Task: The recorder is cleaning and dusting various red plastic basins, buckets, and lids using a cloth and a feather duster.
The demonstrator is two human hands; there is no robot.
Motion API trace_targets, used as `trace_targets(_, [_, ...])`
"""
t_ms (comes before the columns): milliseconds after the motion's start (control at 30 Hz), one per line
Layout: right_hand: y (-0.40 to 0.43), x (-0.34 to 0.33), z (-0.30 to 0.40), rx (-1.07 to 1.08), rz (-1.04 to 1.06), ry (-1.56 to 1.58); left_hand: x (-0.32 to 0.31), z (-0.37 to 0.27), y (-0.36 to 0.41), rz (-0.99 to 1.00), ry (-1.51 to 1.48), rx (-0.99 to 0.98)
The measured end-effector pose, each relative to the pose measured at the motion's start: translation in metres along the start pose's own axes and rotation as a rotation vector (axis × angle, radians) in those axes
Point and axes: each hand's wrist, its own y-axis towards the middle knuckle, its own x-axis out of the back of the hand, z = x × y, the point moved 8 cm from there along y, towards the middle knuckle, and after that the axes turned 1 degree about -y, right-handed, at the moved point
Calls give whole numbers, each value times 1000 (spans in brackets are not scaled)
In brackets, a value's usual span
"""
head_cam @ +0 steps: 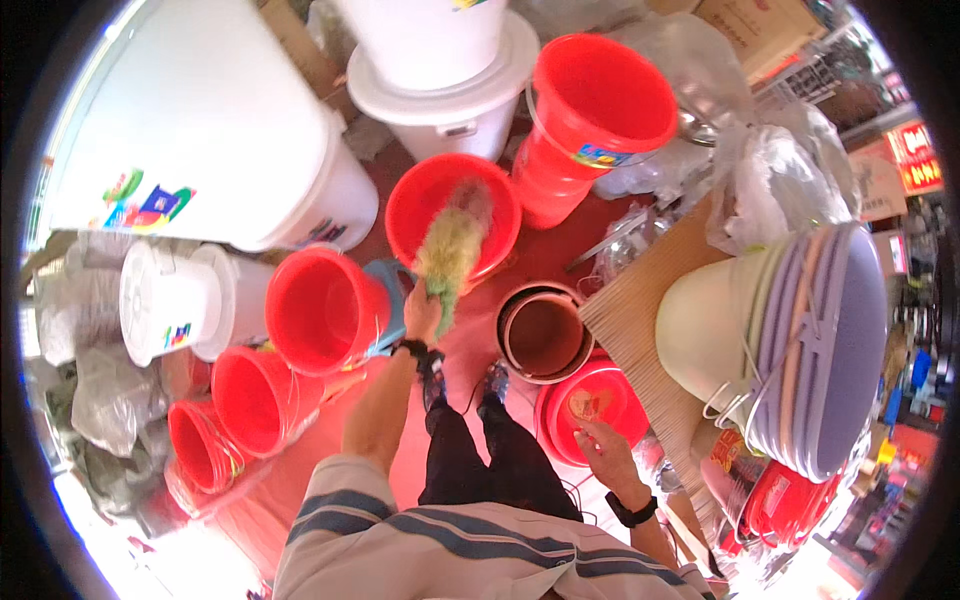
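My left hand [424, 311] grips the handle end of a fluffy duster [450, 247], yellow-green with a greyish tip. The duster reaches over a red plastic bucket [397, 199] in front of me, its tip within the bucket's outline. Nothing shows in my right hand [611, 450], which has its fingers loosely apart beside a round red basin [630, 405]. Between the two hands stand brown nested pots [544, 334]. Just left of my left hand is another red bucket [322, 311].
Nested red buckets [255, 401] line the left, near white lidded buckets [169, 304] and a large white tub [202, 97]. Ahead stands a tall red bucket stack [555, 172]. At right, cream and purple buckets [720, 322] lie sideways on corrugated cardboard [645, 300].
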Motion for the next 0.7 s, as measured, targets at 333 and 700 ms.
trace_targets(333, [6,19,11,53,-202,-3,39,-240,77,-4,-289,-405])
trace_targets(700, [-12,18,19,-174,-432,141,-22,-274,236,131,218,-457])
